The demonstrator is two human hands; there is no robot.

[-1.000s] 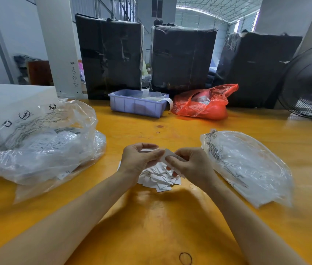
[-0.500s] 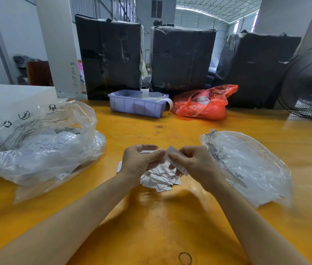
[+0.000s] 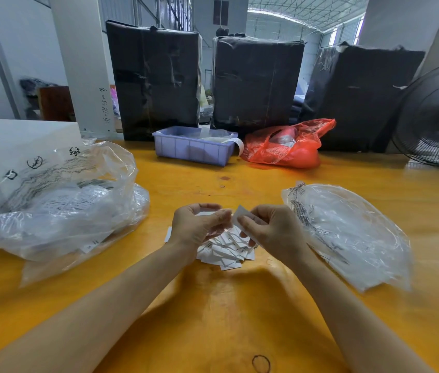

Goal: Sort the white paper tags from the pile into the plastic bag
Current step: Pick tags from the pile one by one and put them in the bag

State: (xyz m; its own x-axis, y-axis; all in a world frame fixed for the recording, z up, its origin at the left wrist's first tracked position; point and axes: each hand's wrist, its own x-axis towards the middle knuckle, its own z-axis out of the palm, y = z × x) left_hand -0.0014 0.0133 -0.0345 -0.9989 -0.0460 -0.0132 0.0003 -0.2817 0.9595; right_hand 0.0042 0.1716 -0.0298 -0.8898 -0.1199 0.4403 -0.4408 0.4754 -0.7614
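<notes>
Hands over loose pile of white paper tags (image 3: 225,250): our left hand (image 3: 194,228) and right hand (image 3: 272,230) both pinch one small white paper tag (image 3: 241,214). Judging mid-sort; next, carry to crumpled clear plastic bag (image 3: 347,232) beside right.

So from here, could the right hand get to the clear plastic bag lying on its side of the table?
Probably yes. The clear plastic bag lies flat just beside the right hand with nothing between them. But that hand is pinching a white tag, so it would arrive with the tag.
</notes>
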